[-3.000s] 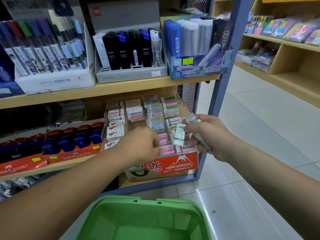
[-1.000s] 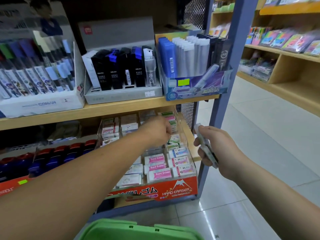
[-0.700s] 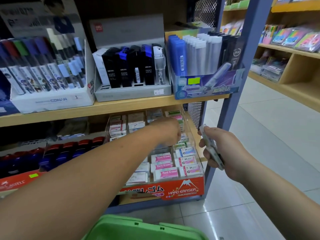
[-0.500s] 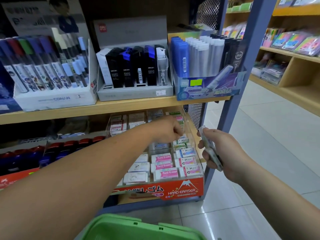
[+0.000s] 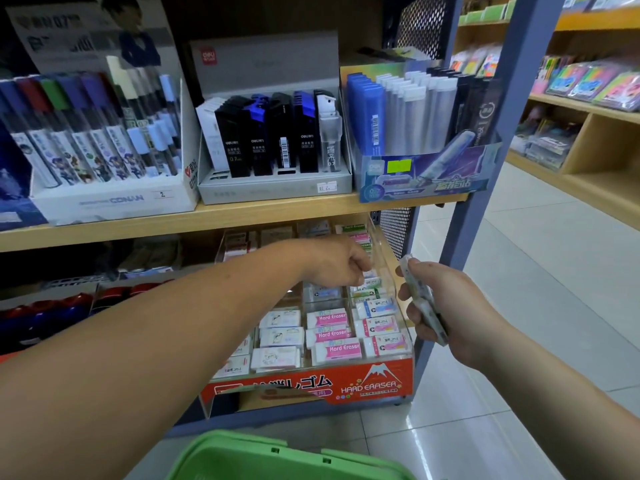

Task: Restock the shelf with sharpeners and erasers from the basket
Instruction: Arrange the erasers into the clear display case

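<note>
While white wrapped erasers [image 5: 425, 306] are gripped by the right hand [image 5: 450, 315], the left hand [image 5: 341, 263], its contents hidden, should be lowered squarely into the clear acrylic tray [image 5: 383, 252].

Bright, even shop light, glare streaks on the floor tiles [image 5: 412, 441], softness and wide-angle bending at edges.

clear glossy plastic eraser display [image 5: 386, 258]; matt wooden shelf board [image 5: 221, 216]; perforated metal side panel [image 5: 420, 27]; smooth green plastic basket [image 5: 242, 457]; glossy floor tiles [image 5: 519, 271].

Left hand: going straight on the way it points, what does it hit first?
Likely the green-labelled erasers stacked in the right column of the clear display, just ahead of it; depth is unclear.
</note>
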Action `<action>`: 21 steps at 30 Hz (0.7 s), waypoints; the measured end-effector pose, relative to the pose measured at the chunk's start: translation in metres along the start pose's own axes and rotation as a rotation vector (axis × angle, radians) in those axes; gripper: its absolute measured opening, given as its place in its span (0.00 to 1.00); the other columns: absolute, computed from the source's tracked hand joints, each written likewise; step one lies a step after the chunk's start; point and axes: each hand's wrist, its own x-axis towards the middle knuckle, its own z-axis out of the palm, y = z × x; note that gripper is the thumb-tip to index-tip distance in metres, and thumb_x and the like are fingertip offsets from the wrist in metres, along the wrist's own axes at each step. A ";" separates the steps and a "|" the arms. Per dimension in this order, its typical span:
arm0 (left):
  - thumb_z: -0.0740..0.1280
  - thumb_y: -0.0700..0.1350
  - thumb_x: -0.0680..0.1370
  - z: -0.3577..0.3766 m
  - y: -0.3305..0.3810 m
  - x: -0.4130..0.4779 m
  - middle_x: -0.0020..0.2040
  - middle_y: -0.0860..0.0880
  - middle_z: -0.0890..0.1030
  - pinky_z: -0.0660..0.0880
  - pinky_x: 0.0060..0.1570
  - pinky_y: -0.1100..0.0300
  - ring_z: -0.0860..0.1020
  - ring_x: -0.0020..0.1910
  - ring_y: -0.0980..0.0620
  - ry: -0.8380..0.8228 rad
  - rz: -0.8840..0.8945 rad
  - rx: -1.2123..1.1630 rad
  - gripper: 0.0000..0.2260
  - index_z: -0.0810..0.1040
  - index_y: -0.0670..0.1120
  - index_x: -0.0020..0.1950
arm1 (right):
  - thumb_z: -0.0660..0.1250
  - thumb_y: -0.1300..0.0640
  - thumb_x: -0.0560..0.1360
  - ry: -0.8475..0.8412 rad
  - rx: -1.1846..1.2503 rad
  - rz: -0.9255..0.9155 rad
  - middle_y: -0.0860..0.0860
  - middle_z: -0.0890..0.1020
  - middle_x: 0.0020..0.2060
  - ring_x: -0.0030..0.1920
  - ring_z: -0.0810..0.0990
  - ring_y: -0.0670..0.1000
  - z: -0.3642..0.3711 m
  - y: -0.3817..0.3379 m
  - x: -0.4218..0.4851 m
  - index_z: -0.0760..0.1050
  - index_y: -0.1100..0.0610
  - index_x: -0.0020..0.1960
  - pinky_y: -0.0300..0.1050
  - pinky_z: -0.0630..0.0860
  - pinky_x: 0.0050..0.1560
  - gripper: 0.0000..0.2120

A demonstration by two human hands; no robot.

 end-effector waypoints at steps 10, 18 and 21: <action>0.59 0.43 0.85 0.002 0.007 -0.004 0.76 0.51 0.72 0.69 0.73 0.50 0.72 0.72 0.48 -0.091 0.021 0.235 0.20 0.72 0.54 0.77 | 0.64 0.45 0.84 -0.002 -0.012 -0.012 0.57 0.81 0.37 0.25 0.75 0.50 0.002 0.003 0.000 0.77 0.60 0.59 0.39 0.71 0.26 0.17; 0.61 0.39 0.83 0.001 0.006 -0.001 0.75 0.50 0.73 0.70 0.73 0.51 0.72 0.72 0.48 -0.072 -0.004 0.166 0.21 0.74 0.51 0.76 | 0.63 0.45 0.85 -0.012 -0.023 -0.025 0.55 0.82 0.37 0.26 0.75 0.50 0.001 0.002 -0.001 0.78 0.58 0.58 0.40 0.71 0.26 0.16; 0.61 0.34 0.81 0.004 0.001 0.001 0.70 0.51 0.79 0.74 0.70 0.50 0.77 0.68 0.51 0.015 0.020 0.003 0.24 0.76 0.52 0.74 | 0.63 0.45 0.85 -0.021 -0.024 -0.015 0.53 0.80 0.30 0.25 0.75 0.49 0.004 0.002 -0.001 0.77 0.59 0.56 0.40 0.70 0.26 0.17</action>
